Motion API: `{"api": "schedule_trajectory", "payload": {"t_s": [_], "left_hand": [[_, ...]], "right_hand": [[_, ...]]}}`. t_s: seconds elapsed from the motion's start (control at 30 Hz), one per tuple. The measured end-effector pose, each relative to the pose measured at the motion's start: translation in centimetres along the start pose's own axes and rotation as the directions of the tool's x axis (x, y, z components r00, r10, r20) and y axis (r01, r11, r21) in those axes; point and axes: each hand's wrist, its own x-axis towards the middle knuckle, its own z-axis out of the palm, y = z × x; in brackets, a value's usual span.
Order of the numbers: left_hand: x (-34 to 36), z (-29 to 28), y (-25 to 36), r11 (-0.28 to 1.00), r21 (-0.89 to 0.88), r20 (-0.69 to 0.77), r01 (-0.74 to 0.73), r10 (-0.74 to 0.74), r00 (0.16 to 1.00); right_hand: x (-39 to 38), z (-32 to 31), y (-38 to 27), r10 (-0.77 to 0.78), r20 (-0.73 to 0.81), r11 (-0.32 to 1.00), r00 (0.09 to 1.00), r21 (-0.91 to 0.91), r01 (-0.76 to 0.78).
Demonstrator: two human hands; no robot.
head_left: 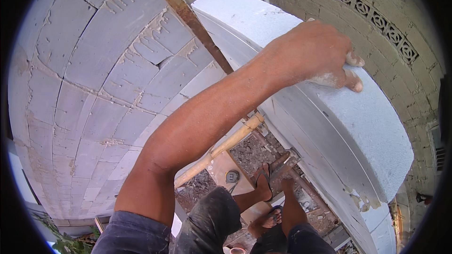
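My left arm crosses the view from the lower left, and my left hand [320, 54] lies on top of a pale lightweight concrete block [372, 117] in a low wall. Dusty fingers are curled close against the block's upper face, two fingertips pointing right. The underside of the hand is hidden, so I cannot make out whether something small is in it. A second stretch of white block top [245, 11] runs on beyond the wrist. My right hand is out of view.
At left rises a grey block wall [94, 89] with mortar drips. A rusty metal bar [188, 16] slants between the walls. Below, a bamboo pole [235, 136], a plank [223, 164] with a tape measure [231, 176], and sandalled feet [263, 183] show above rubble.
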Motion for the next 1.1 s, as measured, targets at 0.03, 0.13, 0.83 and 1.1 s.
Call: {"api": "schedule_trajectory", "payload": {"t_s": [0.03,0.13,0.83,1.1], "left_hand": [[-0.9,-0.3,0.0,1.0,0.012,-0.031,0.009,-0.009,0.999],[-3.4,-0.5,0.1,0.998,0.015,-0.026,0.062,-0.061,0.998],[-2.7,1.2,-0.7,0.992,-0.107,-0.003,-0.063,0.063,0.998],[-4.6,-0.3,0.0,0.919,0.114,0.211,-0.377,0.349,0.913]], "right_hand": [[1.2,1.1,-0.4,0.19,-0.049,0.955,0.98,0.24,-0.173],[2.5,3.1,-3.5,0.51,0.071,0.642,0.857,0.631,-0.435],[-1.6,-4.5,-0.8,0.72,0.18,0.398,0.67,0.683,-0.612],[-19.6,-23.5,-9.9,0.143,-0.071,0.761,0.987,0.646,-0.064]]}}
